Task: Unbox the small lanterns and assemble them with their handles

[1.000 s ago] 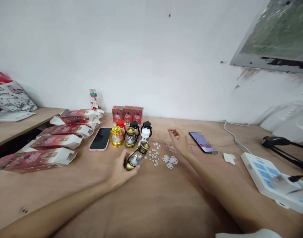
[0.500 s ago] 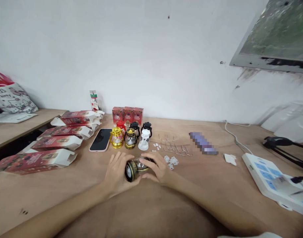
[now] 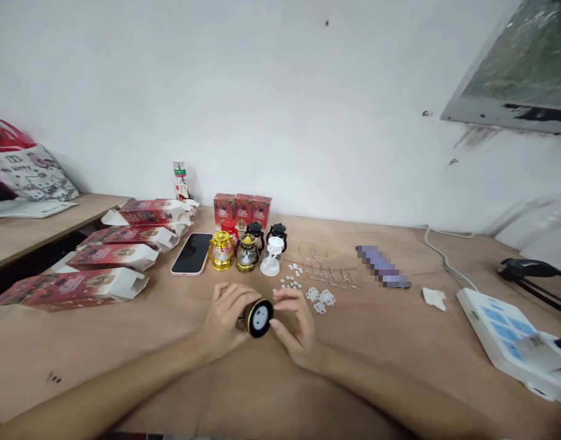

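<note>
Lantern [image 3: 260, 318], dark with a gold-coloured rim, lies tipped on its side in the left hand [image 3: 229, 316], its round base turned towards the camera and the right. That hand is clamped on its body; the fingers hide most of it, so the glass and top cannot be made out. A pale disc sits within the black base, its small dark marks too small to read. The right hand [image 3: 299, 327] is beside the base, thumb and fingers parted around its edge; whether the fingertips touch cannot be told. Both hands are over the near middle of the tabletop [image 3: 225, 385], and the forearms run out of view at the bottom.

Just beyond are small round pieces [image 3: 290, 282], partly covered by the right hand, flat white pieces [image 3: 321, 298] and thin wire pieces [image 3: 330, 275], whose ends are hard to follow. Behind the left hand stand a gold lantern [image 3: 222, 252], a bronze-toned one and a white lantern [image 3: 272, 256]; red and black ones behind are partly blocked. A phone [image 3: 192, 253] lies to their left; a second phone [image 3: 384, 267] has its screen blurred into squares. The power strip [image 3: 509, 336] is cut off at the right edge.
</note>
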Action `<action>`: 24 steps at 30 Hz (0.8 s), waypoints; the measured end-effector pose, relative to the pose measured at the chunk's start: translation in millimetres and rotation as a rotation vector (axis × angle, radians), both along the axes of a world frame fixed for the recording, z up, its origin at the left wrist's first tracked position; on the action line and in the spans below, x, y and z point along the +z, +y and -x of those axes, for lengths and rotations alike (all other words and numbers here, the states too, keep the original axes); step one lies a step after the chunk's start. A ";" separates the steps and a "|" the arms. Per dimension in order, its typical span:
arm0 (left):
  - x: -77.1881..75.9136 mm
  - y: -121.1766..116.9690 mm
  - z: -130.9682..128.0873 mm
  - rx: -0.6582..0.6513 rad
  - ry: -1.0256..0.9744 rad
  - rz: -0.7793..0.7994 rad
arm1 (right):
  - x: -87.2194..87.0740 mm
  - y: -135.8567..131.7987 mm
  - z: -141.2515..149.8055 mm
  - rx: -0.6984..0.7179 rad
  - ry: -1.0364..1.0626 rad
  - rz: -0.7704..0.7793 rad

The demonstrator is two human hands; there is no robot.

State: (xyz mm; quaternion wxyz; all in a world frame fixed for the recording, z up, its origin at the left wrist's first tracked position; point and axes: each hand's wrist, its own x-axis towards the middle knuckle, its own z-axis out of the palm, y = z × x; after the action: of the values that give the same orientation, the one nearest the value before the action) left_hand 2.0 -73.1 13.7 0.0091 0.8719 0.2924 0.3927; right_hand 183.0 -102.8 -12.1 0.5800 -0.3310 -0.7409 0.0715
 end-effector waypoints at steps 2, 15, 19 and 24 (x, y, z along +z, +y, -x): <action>-0.9 0.5 0.3 -0.015 0.052 -0.026 | -0.2 1.4 0.7 -0.006 -0.013 0.025; -3.3 11.3 1.7 0.005 -0.047 0.115 | 18.1 15.9 -8.1 -0.087 -0.026 0.157; -1.3 14.6 3.2 0.025 -0.160 0.170 | 44.7 47.4 -39.6 -0.098 -0.153 0.525; -0.8 12.5 2.9 0.018 -0.160 0.288 | 60.6 76.4 -84.2 -0.122 -0.454 0.855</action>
State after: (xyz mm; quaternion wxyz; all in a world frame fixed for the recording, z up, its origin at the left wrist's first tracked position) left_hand -0.9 -60.7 12.9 0.1539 0.8249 0.3517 0.4149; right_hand 267.2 -26.4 48.5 0.2189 -0.5896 -0.7322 0.2614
